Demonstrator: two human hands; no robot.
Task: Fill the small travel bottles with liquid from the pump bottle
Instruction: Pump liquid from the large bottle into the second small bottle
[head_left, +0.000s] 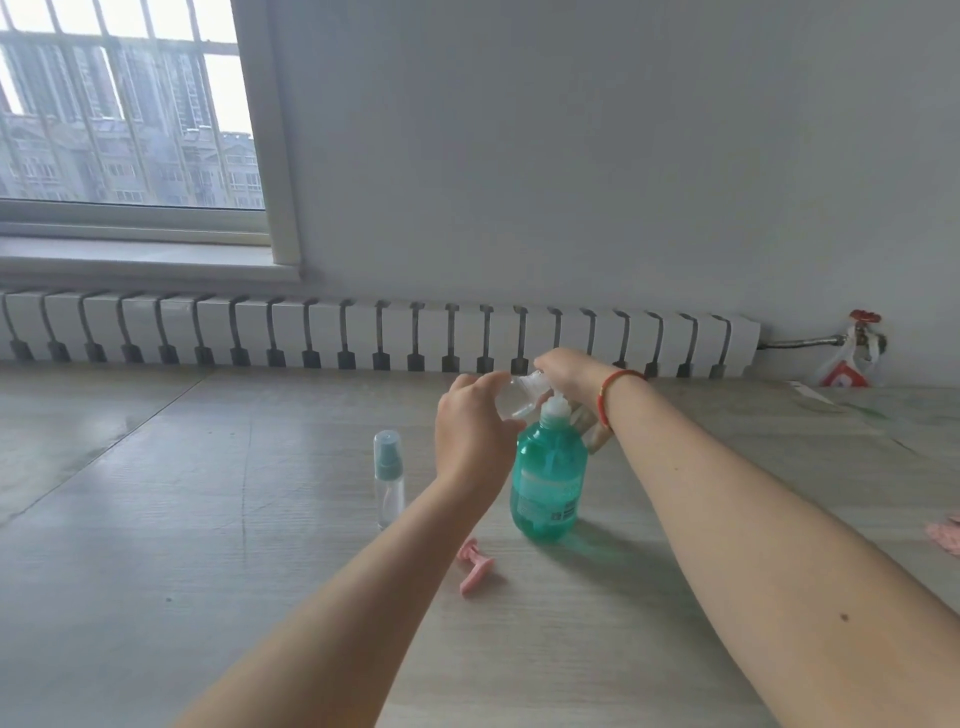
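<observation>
Two hands meet over the teal pump bottle (548, 483), which stands mid-tabletop (156, 519), well back from the near edge: the left hand (470, 431) grips a clear travel bottle (519, 396) at the spout, apparently to catch liquid, while the right hand (566, 370) presses the pump head. A capped spray bottle (388, 478) waits upright just left; the pump bottle's label is too blurred to read.

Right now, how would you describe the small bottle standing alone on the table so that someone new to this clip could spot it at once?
Start at the green pump bottle near the middle of the wooden table. Look just past the left hand to that bottle's left: the spray bottle stands upright there, untouched. It is slim and clear with a pale blue-green spray top under a clear cap, unlike the fat green bottle beside it.
</observation>
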